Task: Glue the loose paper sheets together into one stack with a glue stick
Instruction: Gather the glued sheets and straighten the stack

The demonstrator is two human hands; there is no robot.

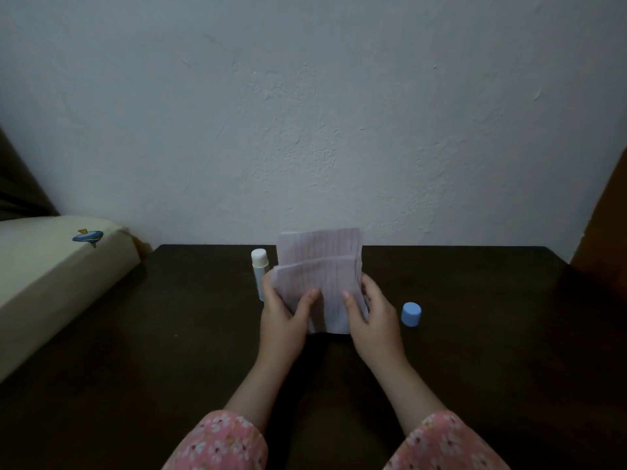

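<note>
Where the two forearms come up from the bottom edge in pink flowered sleeves (pixel 220 442), they converge on a small bundle of lined sheets (pixel 322 279) held just above the dark table (pixel 135 385). The left hand (pixel 286 312) grips the bundle's left edge, thumb laid across the front and pointing toward the middle, the other fingers curled behind and mostly hidden. The right hand (pixel 368 312) holds the right edge the same way, thumb on the front, fingers wrapped round the side. Both thumbs nearly meet on the front sheet. That front sheet sits lower than the one behind it, whose top edge rises clear above it, so the sheets are offset rather than squared.

Just right of the right hand, a blue cap (pixel 411 313) stands on the table, apart from the paper. Behind the left hand stands the uncapped stick (pixel 260 269), upright, its white tip up, partly hidden by the fingers and sheets.

At the far left, a cream box (pixel 51 276) with a small blue emblem lies beside the table. Beyond the table's back edge rises a pale, rough-plastered wall (pixel 322 113).
</note>
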